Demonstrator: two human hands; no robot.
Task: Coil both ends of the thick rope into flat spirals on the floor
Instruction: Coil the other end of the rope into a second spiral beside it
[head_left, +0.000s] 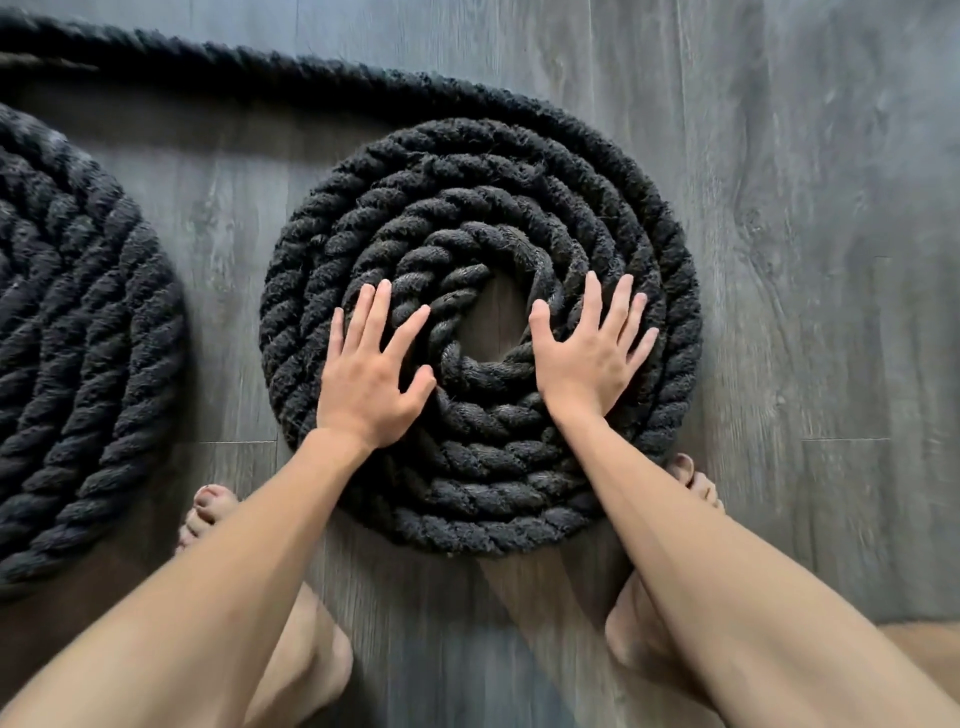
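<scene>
Hands lie flat, fingers spread, on the central spiral (480, 332) of black rope on the grey plank floor (805, 260): left hand (371, 379) on its left turns, right hand (589, 356) on its right turns, gripping nothing. Left of this spiral lies a second coil (72, 353); bare feet (208, 512) stand just below it.

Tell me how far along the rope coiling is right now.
Looks done: the spiral at the left edge lies flat and tightly wound, though partly out of frame. In hand: the centre spiral, with the left hand and right hand pressed flat on its inner turns; a floor gap shows at its middle. Left to do: perhaps closing that gap; a straight run leads off upper left.
</scene>
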